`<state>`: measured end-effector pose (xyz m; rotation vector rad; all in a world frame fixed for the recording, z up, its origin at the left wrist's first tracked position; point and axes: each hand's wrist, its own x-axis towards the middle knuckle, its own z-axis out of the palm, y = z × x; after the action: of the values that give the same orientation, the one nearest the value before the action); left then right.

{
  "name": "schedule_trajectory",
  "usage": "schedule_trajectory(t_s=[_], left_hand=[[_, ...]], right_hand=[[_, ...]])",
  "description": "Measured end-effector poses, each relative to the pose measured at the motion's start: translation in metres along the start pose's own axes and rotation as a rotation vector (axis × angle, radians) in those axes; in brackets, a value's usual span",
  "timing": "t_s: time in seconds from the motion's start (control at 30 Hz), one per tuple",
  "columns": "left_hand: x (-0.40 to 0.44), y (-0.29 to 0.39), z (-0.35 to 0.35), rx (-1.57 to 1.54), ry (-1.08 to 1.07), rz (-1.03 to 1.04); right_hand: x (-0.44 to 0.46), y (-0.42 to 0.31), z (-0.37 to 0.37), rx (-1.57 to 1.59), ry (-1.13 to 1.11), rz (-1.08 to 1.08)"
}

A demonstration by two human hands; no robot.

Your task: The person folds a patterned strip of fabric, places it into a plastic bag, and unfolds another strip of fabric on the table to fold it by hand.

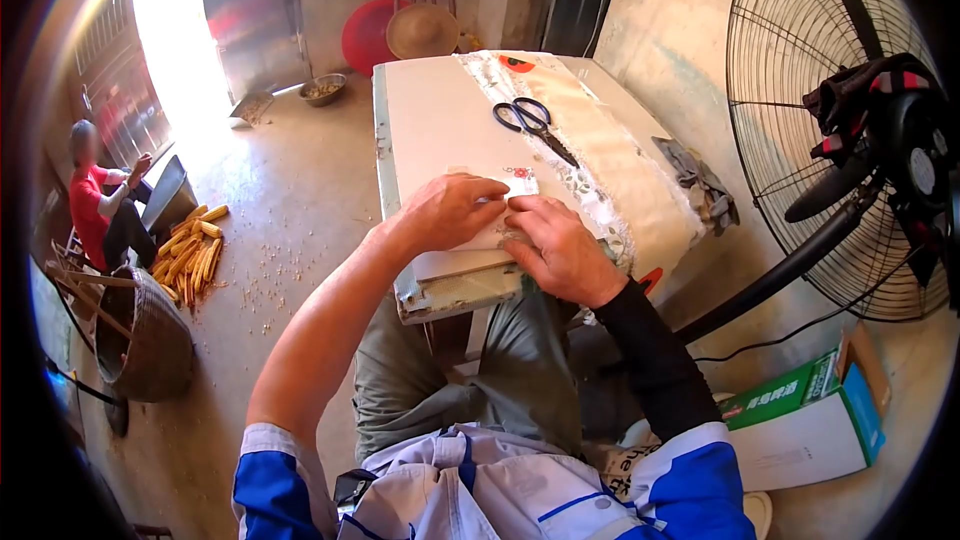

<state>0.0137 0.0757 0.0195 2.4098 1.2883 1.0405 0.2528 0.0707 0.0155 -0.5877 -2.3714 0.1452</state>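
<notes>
Near the front edge of the table [430,120], my left hand [455,210] and my right hand [562,245] meet over a small white piece with a red pattern [521,180]. The fingers of both hands are bent and closed on its near edge. Beyond them, scissors [535,128] with dark blue handles lie on a long cream cloth [600,140] with lace edges. The part of the white piece under my fingers is hidden.
A large fan [850,120] stands at the right, above a green and white box [800,420]. At the left, a person in red [95,195] sits by corn cobs [190,255] and a woven basket [150,340]. Grey cloth [700,180] hangs at the table's right edge.
</notes>
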Motion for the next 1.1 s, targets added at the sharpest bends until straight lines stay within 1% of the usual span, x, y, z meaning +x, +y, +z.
schedule_trajectory(t_s=[0.07,0.13,0.17,0.23,0.37,0.47,0.57,0.67,0.87,0.97,1.07,1.1], left_hand=[[0.002,-0.006,0.004,-0.007,0.015,-0.015],[0.004,-0.003,0.001,-0.071,-0.037,-0.082],[0.003,-0.002,-0.002,-0.102,-0.061,-0.119],[0.0,0.001,-0.003,-0.042,-0.072,-0.074],[-0.005,-0.002,0.0,0.038,-0.081,-0.028],[-0.007,-0.001,0.002,0.042,-0.073,-0.037],[-0.006,0.005,-0.002,0.065,-0.121,-0.063],[-0.004,0.005,-0.004,0.107,-0.163,-0.035],[-0.001,0.003,-0.005,0.202,-0.18,-0.023],[-0.003,0.001,-0.003,0.227,-0.152,-0.011],[-0.008,0.017,-0.005,0.179,-0.116,-0.117],[-0.011,0.014,-0.002,0.217,-0.065,-0.026]], right_hand=[[0.006,0.006,-0.002,-0.009,0.029,0.004],[0.012,0.019,0.002,0.001,0.072,-0.009],[0.011,0.022,0.003,0.009,0.023,0.03],[0.014,0.021,-0.002,0.023,-0.073,0.099],[0.011,0.02,0.0,-0.098,-0.067,0.113],[0.009,0.017,0.0,-0.171,-0.063,0.109],[0.009,0.014,-0.005,-0.207,-0.095,0.12],[0.007,0.012,-0.005,-0.236,-0.082,0.107],[0.006,0.009,-0.005,-0.275,-0.096,0.125],[0.003,0.01,0.002,-0.273,-0.045,0.122],[0.002,0.009,0.007,-0.365,0.094,-0.029],[0.001,0.011,0.008,-0.356,0.085,-0.034]])
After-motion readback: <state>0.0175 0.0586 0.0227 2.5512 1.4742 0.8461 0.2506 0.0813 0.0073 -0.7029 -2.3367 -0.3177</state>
